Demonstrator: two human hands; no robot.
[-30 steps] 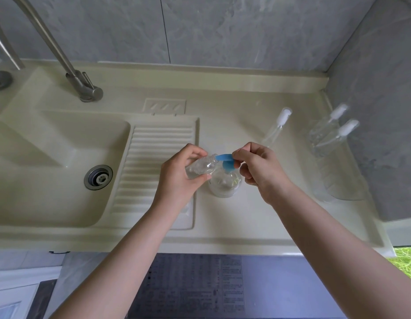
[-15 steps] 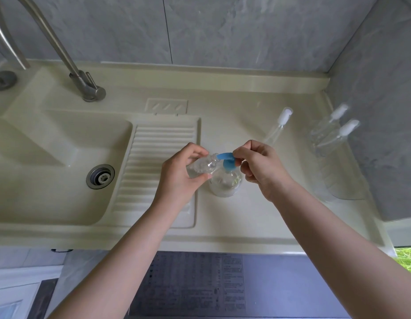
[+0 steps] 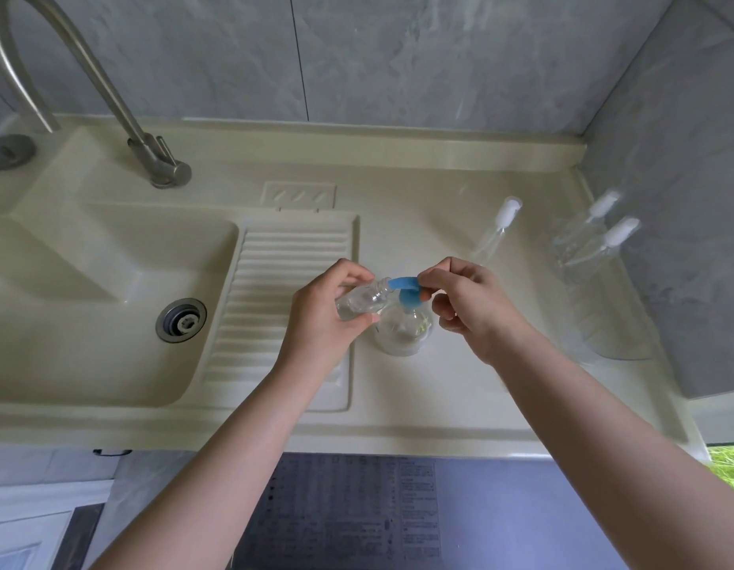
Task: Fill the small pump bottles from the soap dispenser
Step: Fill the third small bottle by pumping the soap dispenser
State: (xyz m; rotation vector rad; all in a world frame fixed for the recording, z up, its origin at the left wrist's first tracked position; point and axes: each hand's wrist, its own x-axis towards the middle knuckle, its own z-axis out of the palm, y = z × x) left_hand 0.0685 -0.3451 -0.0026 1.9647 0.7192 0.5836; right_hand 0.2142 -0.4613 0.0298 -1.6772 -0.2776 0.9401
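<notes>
Nothing moved — hands (image 3: 402, 310) hold bottle (image 3: 363, 300), pump (image 3: 406, 288)

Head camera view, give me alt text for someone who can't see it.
Left hand tilts a small clear bottle with its mouth at the blue spout of a soap dispenser, which the right hand pinches. It stands on a cream counter beside a sink.

Our left hand (image 3: 324, 318) curls thumb and fingers round a small clear plastic bottle (image 3: 363, 302); our right hand (image 3: 472, 306) presses its fingertips (image 3: 424, 279) on the blue pump nozzle (image 3: 404, 283).
</notes>
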